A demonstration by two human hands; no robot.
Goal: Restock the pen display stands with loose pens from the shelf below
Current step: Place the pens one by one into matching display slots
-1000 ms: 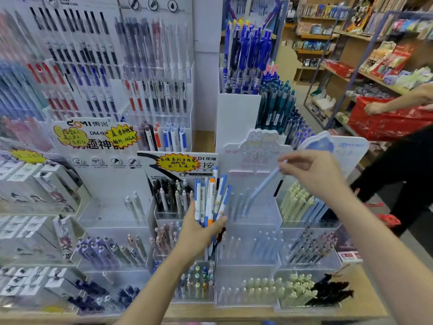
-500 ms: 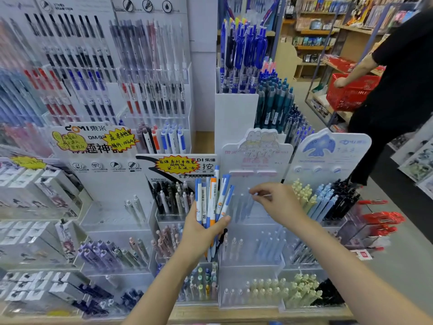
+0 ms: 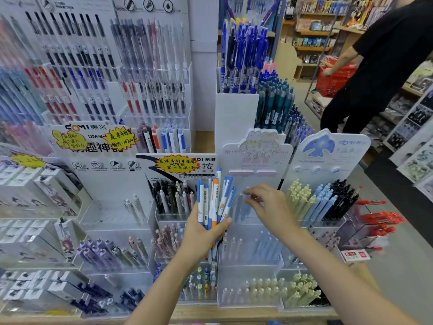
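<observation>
Clear glossy plastic display stands (image 3: 248, 266) on a wooden shelf (image 3: 234, 313).

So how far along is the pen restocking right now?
Partly done. The top tier of the pink-header stand holds a few pale blue pens. The left hand grips a bundle of pens not yet placed. The right hand is at that tier, apparently holding nothing. The tiers below look sparse.
</observation>
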